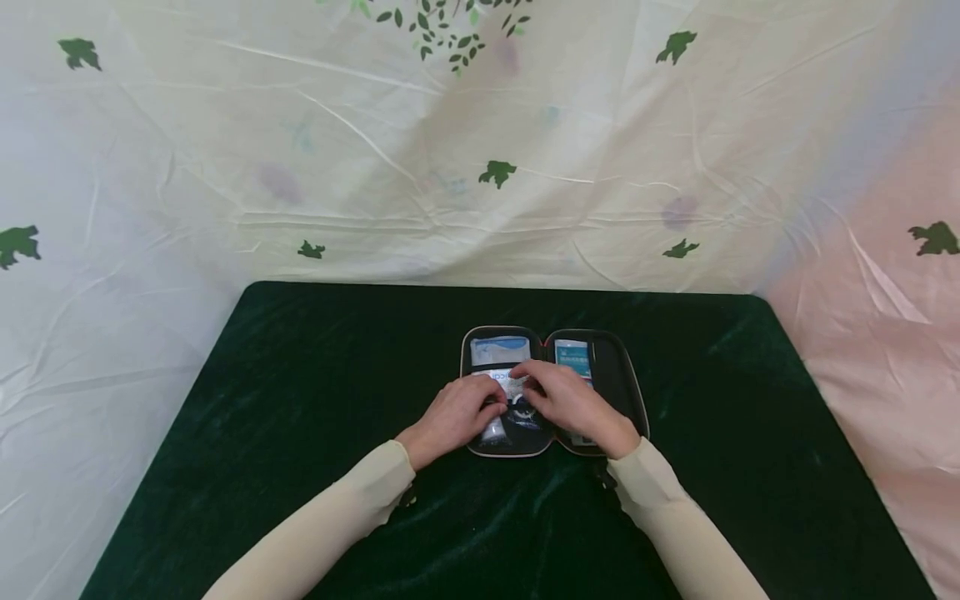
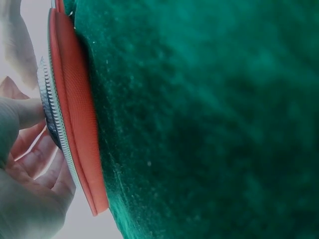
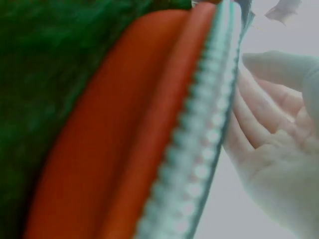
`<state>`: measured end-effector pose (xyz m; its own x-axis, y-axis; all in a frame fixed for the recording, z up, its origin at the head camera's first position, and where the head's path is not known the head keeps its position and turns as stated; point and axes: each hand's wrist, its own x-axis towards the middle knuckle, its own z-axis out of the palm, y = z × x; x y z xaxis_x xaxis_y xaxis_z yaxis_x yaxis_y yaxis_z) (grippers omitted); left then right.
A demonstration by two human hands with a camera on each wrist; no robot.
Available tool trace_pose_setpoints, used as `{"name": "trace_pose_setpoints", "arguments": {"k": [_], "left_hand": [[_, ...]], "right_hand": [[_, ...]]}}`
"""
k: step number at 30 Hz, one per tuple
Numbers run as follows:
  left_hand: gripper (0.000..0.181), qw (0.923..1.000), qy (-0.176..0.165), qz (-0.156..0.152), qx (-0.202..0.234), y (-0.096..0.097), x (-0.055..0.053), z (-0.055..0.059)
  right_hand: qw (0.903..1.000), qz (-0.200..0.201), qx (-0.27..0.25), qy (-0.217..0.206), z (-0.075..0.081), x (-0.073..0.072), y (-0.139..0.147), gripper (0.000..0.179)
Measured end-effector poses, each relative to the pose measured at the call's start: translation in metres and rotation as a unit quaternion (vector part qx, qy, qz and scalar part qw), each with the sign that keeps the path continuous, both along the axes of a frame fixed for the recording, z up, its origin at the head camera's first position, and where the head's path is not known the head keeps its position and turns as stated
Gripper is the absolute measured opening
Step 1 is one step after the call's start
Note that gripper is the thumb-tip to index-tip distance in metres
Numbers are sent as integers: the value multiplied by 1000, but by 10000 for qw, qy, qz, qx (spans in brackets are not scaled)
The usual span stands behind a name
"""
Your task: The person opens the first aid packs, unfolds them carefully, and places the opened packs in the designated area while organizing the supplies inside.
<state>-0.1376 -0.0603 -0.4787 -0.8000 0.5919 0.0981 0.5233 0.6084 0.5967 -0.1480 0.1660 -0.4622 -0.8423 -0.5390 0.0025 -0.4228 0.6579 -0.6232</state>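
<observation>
An unzipped case (image 1: 630, 375) lies spread flat, its two black-lined halves holding packets; its outside is red-orange fabric (image 2: 77, 94) with a zipper. My left hand (image 1: 457, 412) is over the left half, fingers loosely bent; in the left wrist view its thumb touches dark, shiny plastic (image 2: 49, 107) at the rim. Over the middle of the case is my right hand (image 1: 566, 396), fingers loosely bent above the left half's packets. No object shows in its grasp. Beneath the hands are a white printed packet (image 1: 491, 375) and a clear plastic bag (image 1: 523, 414), both partly hidden.
A blue-and-white packet (image 1: 500, 350) sits at the top of the left half, and a teal packet (image 1: 573, 357) in the right half. Dark green velvet (image 1: 300, 375) covers the table. Behind it hangs a pale cloth (image 1: 562, 208) with green leaf prints.
</observation>
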Motion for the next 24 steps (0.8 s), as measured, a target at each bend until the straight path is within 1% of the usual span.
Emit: {"name": "trace_pose_setpoints", "arguments": {"k": [4, 9, 12, 14, 20, 24], "left_hand": [[8, 10000, 2, 43, -8, 0, 0, -2], [8, 10000, -42, 63, -28, 0, 1, -2], [8, 10000, -79, 56, -5, 0, 2, -2], [7, 9999, -99, 60, 18, 0, 1, -1], [6, 9998, -145, 97, -10, -1, 0, 1], [7, 9997, -181, 132, -49, 0, 0, 1]], "right_hand": [[9999, -94, 21, 110, 0, 4, 0, 31], [9998, -137, -14, -146, -3, 8, 1, 34], [9996, -119, -98, -227, -6, 10, 2, 34], [9996, -84, -137, -224, -7, 10, 2, 34], [10000, 25, -46, -74, -10, 14, 2, 31], [9998, 41, -174, -82, -13, 16, 4, 32]]}}
